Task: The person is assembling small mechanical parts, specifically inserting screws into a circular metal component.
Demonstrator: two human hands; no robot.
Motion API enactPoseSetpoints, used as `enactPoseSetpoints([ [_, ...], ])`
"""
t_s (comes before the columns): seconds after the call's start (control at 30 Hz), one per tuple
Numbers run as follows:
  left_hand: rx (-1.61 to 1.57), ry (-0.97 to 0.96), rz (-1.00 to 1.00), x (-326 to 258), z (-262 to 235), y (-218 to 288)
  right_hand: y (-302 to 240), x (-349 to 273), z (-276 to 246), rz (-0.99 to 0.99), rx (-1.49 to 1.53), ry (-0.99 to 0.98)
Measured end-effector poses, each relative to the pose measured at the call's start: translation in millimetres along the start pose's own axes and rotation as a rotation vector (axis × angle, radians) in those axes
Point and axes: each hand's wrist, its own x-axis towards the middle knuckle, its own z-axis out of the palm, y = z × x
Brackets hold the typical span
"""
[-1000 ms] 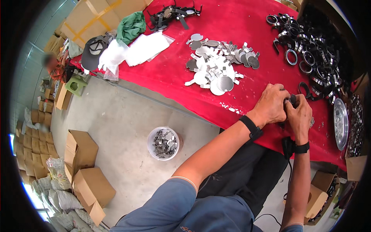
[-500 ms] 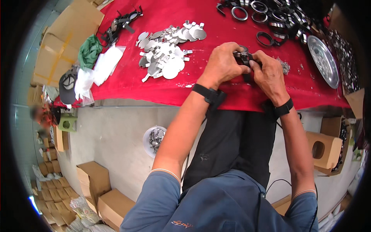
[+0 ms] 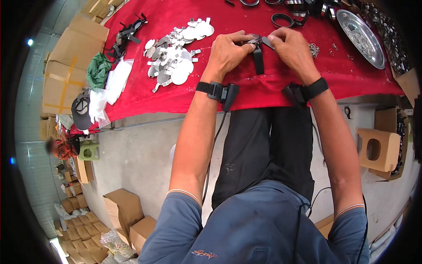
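My left hand [image 3: 226, 52] is closed on a wristwatch with a round case, partly covered by the fingers. A black strap [image 3: 258, 62] hangs from the watch toward me over the red cloth [image 3: 176, 103]. Close beside it, my right hand [image 3: 293, 49] pinches a flat dark strap end [image 3: 267, 43]; whether this piece is joined to the watch I cannot tell. Small metal bits [image 3: 314, 50] lie just right of my right hand. Left of my hands is a heap of silver discs with tabs [image 3: 180, 72].
Beyond my hands are black round rings [image 3: 282, 20] and more watch parts. An oval metal tray [image 3: 380, 61] of small pieces stands at the right. Watches with black straps [image 3: 125, 35], white plastic bags [image 3: 118, 81] and a green cloth [image 3: 99, 66] lie at the left.
My hands have drawn apart slightly, and the black strap now hangs in plain sight between them. My view has shifted, so table things sit differently in the picture.
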Motion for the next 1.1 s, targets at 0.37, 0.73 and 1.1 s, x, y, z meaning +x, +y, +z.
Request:
enactPoseSetpoints([
  [0.37,-0.051,0.106,-0.109,9,6,0,-20,-3,21,0.315,0.114,-0.191],
  [0.73,-0.096,0.041,-0.107,8,2,2,-20,-5,22,0.443,0.371,-0.256],
  [1.1,-0.142,0.035,-0.094,7,4,-1,-17,0,23,0.488,0.401,-0.283],
])
